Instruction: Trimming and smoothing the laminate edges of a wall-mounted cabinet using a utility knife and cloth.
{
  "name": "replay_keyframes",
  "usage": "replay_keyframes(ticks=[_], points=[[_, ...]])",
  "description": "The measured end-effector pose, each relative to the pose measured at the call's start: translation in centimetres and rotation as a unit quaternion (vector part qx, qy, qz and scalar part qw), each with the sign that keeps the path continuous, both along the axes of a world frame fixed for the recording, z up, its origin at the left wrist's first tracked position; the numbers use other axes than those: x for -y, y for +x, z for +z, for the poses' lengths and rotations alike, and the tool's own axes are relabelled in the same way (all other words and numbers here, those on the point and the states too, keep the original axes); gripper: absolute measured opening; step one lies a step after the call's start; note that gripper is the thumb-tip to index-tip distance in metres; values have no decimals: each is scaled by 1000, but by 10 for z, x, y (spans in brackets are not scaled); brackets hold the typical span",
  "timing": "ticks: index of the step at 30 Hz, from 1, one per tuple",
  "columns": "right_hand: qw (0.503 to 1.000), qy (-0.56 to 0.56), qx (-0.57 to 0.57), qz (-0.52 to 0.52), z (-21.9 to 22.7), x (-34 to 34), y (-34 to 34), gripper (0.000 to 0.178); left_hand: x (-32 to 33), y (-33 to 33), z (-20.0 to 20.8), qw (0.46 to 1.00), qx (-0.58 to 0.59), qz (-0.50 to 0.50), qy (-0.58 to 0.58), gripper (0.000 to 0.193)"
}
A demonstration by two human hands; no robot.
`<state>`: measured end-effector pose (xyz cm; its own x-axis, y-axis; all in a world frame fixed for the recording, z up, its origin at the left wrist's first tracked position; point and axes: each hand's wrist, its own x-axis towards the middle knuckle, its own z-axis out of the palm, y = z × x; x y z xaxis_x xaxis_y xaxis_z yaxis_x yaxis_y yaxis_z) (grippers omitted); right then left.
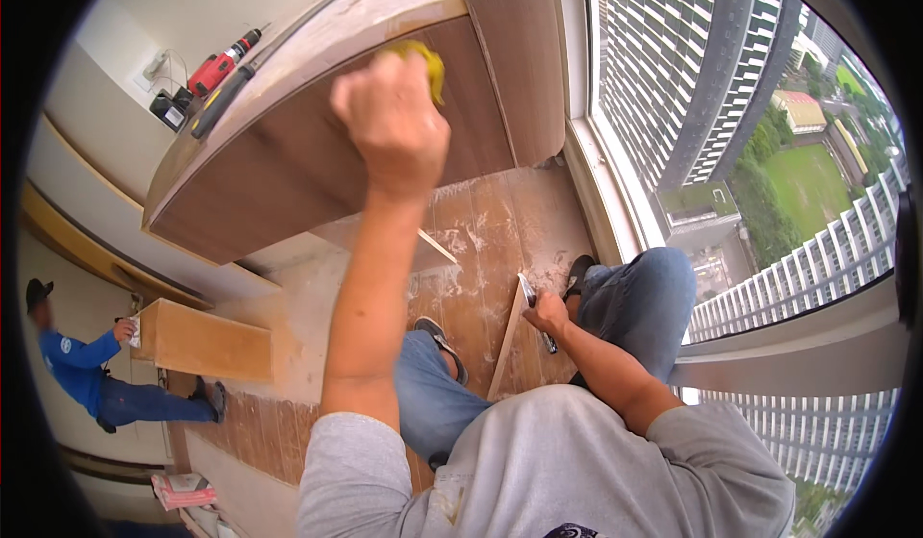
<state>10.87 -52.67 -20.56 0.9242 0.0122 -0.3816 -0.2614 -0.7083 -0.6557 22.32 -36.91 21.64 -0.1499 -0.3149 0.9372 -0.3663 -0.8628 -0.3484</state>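
Head view: the left hand (389,120) is clenched on a yellow cloth (428,62), pressed against the cabinet (317,144) front. The right hand (546,312) grips a knife (535,309) beside a thin strip (508,341) on the floor (481,240). Attention is on the cloth, so the blade near the knee could slip.

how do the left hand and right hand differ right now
The left hand is raised high against the wooden cabinet, fisted around a yellow cloth; the right hand is low by the knees, holding a small metal tool against a thin wood strip. Both are bare, and both grip something.
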Motion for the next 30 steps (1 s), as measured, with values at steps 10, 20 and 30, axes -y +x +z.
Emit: replay_keyframes(ticks=[10,20,30], points=[[1000,4,-2,3,0,0,2,40,10,-5,-13,998,-46,-45,-21,26],[1000,5,2,21,-2,-1,0,42,6,-3,1,996,-23,-53,-66,27],[998,-4,26,49,-2,-6,1,47,-9,-15,-28,994,-56,-31,-85,27]])
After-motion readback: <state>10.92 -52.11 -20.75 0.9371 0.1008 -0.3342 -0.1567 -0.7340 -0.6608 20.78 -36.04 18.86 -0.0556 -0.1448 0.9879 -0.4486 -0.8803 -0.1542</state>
